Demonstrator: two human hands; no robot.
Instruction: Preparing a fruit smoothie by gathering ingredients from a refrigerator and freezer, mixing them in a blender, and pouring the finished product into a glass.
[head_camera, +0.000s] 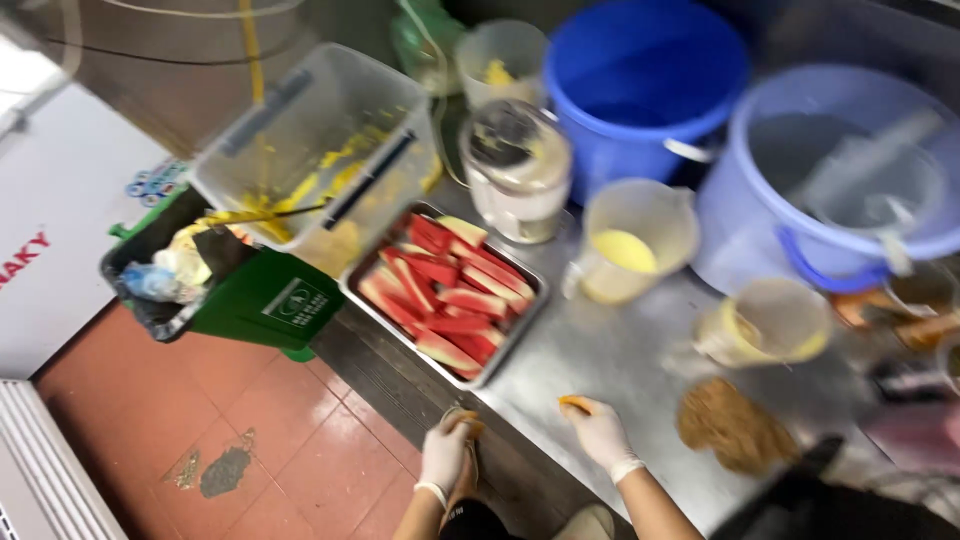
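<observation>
Head view: both white-gloved hands work at the near edge of the steel counter (620, 360). The right hand (603, 432) pinches a small orange fruit piece (574, 403) at its fingertips; the left hand (446, 452) closes round a brownish-orange lump (466, 421). It looks like peeling or trimming, so a steady grip matters. A steel tray of red watermelon slices (447, 293) lies beyond the fingers.

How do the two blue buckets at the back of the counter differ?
The dark blue bucket is a deep, saturated blue; the pale blue bucket is a light lavender blue. The dark one stands further back and left; the pale one sits nearer and right, looking wider. The pale bucket holds what looks like a clear container; the dark one's inside shows only shadow. Both are round, plastic, open-topped, with side handle mounts.
</observation>
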